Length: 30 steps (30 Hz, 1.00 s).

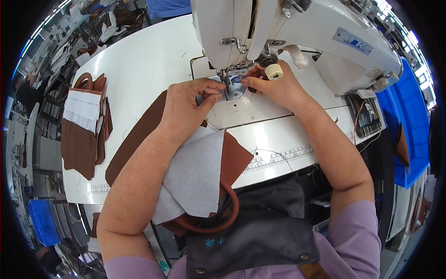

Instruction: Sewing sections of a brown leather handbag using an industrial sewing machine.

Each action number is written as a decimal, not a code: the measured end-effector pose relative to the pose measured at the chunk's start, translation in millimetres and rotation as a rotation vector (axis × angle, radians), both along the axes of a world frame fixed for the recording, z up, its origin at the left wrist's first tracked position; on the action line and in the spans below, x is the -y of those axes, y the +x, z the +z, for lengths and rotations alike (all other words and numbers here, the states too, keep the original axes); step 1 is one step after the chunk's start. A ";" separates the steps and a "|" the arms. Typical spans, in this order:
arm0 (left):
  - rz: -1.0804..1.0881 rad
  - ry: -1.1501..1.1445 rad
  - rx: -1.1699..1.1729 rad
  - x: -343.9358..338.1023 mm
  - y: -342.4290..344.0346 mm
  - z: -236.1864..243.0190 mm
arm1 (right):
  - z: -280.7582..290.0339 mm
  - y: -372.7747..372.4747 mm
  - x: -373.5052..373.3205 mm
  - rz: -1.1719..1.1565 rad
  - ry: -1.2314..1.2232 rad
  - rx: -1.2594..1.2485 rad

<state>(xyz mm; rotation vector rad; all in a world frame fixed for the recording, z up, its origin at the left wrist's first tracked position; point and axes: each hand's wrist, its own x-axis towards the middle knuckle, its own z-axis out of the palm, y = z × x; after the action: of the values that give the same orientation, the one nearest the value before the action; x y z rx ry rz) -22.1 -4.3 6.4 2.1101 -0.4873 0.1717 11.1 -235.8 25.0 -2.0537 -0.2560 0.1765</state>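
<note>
My left hand (195, 104) is closed at the left of the needle of the white sewing machine (302, 28), thumb and fingertips drawn together on something I cannot make out. My right hand (272, 86) has its thumb and curled fingers at the presser foot assembly (237, 74), partly behind a cream knob (274, 70); what it holds is unclear. Under and beside my left forearm lie a brown fabric panel (127, 144), light grey lining (190, 169) and reddish-brown pieces (237, 156) with a loop handle (232, 209), partly over the table's front edge.
A stack of brown bag pieces with white patches (81, 139) lies on the left of the white table (134, 56). A blue bin (413, 144) stands at the right. Loose thread (278, 153) lies by the table's printed ruler. A dark apron (251, 242) covers my lap.
</note>
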 end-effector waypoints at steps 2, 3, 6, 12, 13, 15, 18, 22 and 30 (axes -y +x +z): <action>0.002 0.001 -0.015 1.2 0.2 0.8 | -6.8 1.2 0.2 -0.015 0.014 0.011; 0.010 -0.006 -0.044 1.7 1.5 0.8 | -9.1 2.5 0.3 -0.031 0.031 0.026; 0.000 -0.007 -0.068 1.0 7.4 -0.5 | -8.5 2.6 -0.3 -0.012 -0.005 0.029; 0.000 0.003 -0.055 3.7 9.8 3.9 | -11.9 3.3 1.5 -0.027 -0.004 0.068; 0.013 -0.030 -0.059 2.9 9.7 2.9 | -12.4 3.1 1.5 -0.028 -0.004 0.067; 0.025 -0.019 -0.024 2.3 8.8 3.4 | -12.8 2.2 2.6 -0.018 0.046 0.073; 0.047 0.013 0.014 3.1 9.1 1.5 | -16.5 3.9 6.3 0.007 0.053 0.078; 0.075 0.038 0.008 6.1 6.8 6.6 | -15.1 2.9 3.9 -0.010 0.090 0.059; 0.112 0.002 0.008 8.7 6.8 3.3 | -15.7 4.0 3.3 -0.022 0.097 0.026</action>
<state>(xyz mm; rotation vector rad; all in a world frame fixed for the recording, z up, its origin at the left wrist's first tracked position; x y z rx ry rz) -15.3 -13.0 9.7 2.1405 -0.3738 0.2441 15.1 -239.1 9.3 -1.9631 -0.2533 0.1215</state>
